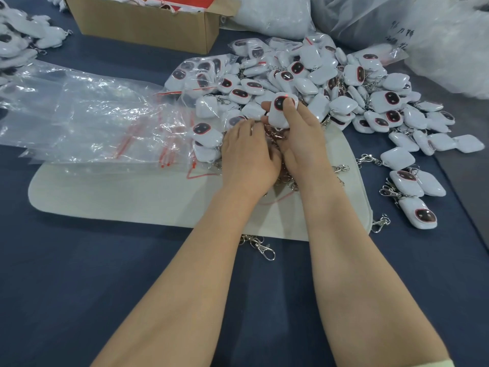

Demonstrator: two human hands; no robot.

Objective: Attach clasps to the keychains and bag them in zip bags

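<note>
The right hand [301, 139] is clamped on one white keychain [281, 112], thumb pressed on its dark face and fingers wrapped round the back. It holds it up just above the felt mat [132, 197]. Tucked in beside it, the left hand [246, 154] curls its fingers down at the clasp [277, 135] hanging under that keychain. I cannot tell whether it actually pinches the clasp, because the fingertips are hidden. By my reading, this is the attaching step.

So how far along are we? Just beyond the fingertips sprawls a big pile of keychains [330, 83]. Some there show chains and many seem to have none, so plenty of clipping looks left. Out past the right wrist lies a small group of clasped keychains [412, 186], fitted but not bagged. Beyond the left hand's knuckles, a few bagged keychains [201, 72] sit in clear plastic, so some are done.

To the left of the left hand, a thick stack of empty zip bags [92, 115] waits, overlapping the mat's far edge. Loose clasps [264, 249] lie near both forearms, and there is a tangle of them under the palms. A cardboard box [148, 22] stands well beyond the left hand. Early days, I'd say, with most of the job ahead.
</note>
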